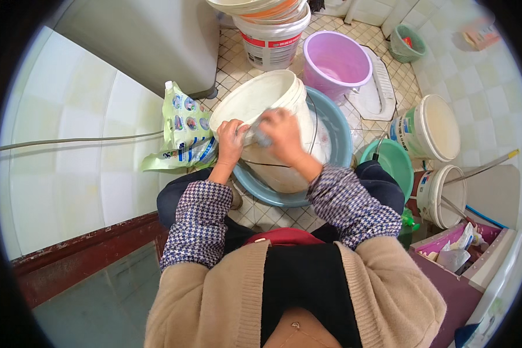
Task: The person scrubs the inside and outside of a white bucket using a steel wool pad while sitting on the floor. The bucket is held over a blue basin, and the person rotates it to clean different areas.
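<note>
A white plastic bucket [282, 174] lies tilted in a blue plastic basin [341, 126], its mouth turned towards the upper left. Whitish, sudsy liquid [324, 143] shows in the basin beside it. My left hand [230, 143] grips the bucket's near rim, thumb and fingers over the edge. On the same rim, just to the right, my right hand [283, 134] presses a grey scrubbing pad [262, 138]; hand and pad are blurred. The bucket's thin wire handle [265, 164] hangs around its outside. Part of the pad is hidden under my fingers.
A green detergent bag [187, 126] stands at left by the tiled wall. Beyond the basin are a purple bucket [337, 61], stacked white buckets [272, 43] and a squat toilet [380, 87]. At right are a green basin [389, 167] and two white buckets [446, 126].
</note>
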Demonstrator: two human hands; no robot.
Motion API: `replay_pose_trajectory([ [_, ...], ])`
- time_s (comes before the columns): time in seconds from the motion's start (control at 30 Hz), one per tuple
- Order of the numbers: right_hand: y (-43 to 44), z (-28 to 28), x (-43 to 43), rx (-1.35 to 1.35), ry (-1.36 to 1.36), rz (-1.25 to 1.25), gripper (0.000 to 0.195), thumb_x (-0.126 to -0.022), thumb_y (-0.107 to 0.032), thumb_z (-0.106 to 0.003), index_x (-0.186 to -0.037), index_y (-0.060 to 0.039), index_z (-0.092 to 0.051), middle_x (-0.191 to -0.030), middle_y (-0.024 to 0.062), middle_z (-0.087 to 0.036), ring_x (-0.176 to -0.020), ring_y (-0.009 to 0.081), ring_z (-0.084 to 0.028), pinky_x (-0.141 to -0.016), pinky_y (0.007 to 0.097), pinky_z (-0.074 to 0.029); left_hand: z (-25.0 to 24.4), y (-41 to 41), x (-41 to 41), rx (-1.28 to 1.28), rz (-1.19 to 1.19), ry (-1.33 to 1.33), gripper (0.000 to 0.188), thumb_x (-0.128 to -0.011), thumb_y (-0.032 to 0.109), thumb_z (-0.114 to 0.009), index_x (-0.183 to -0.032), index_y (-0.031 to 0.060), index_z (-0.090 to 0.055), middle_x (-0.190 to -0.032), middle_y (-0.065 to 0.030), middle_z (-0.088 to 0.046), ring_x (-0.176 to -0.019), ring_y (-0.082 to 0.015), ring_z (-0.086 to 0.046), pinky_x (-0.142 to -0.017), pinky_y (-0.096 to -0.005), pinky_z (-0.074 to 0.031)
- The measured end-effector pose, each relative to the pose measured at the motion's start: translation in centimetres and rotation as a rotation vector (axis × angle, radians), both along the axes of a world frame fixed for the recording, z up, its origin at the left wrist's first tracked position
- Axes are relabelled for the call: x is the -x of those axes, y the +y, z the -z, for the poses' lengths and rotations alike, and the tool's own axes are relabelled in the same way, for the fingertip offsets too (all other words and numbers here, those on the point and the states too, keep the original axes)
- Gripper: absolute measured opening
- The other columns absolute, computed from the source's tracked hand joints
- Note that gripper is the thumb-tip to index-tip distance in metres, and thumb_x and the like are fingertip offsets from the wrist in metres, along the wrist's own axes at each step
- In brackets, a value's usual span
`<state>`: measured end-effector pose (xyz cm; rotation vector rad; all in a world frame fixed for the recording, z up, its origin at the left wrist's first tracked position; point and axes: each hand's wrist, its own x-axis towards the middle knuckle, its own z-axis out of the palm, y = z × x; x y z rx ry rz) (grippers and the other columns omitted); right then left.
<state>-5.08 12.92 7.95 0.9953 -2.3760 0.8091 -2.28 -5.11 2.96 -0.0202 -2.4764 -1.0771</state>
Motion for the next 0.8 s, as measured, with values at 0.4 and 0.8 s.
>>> replay_pose_trajectory([
  [0.4,-2.4,0.4,-0.6,0.01,0.007,-0.017,0.041,-0.05,-0.013,-0.075,-0.087,-0.0171,-0.059,-0.109,0.0038,-0.053,-0.104,0.0314,-0.048,-0.078,0.0436,-0.04,-0.3,-3.5,1.9,-0.014,0.149,-0.1,0.022,-0.08,0.023,-0.064,-0.081,0.0012,-0.059,-0.078,-0.0136,-0.059,-0.081,-0.0313,-0.051,-0.073,-0.0383,-0.042],
  [0.8,-4.5,1.9,-1.3,-0.136,0.081,-0.074,0.031,-0.054,-0.01,-0.07,-0.083,-0.0166,-0.061,-0.108,0.0071,-0.054,-0.109,0.0309,-0.047,-0.076,0.044,-0.039,0.1,-5.8,3.5,0.038,0.26,-0.221,0.028,-0.084,0.028,-0.057,-0.082,0.0004,-0.056,-0.082,-0.0171,-0.057,-0.086,-0.0341,-0.051,-0.077,-0.0399,-0.041],
])
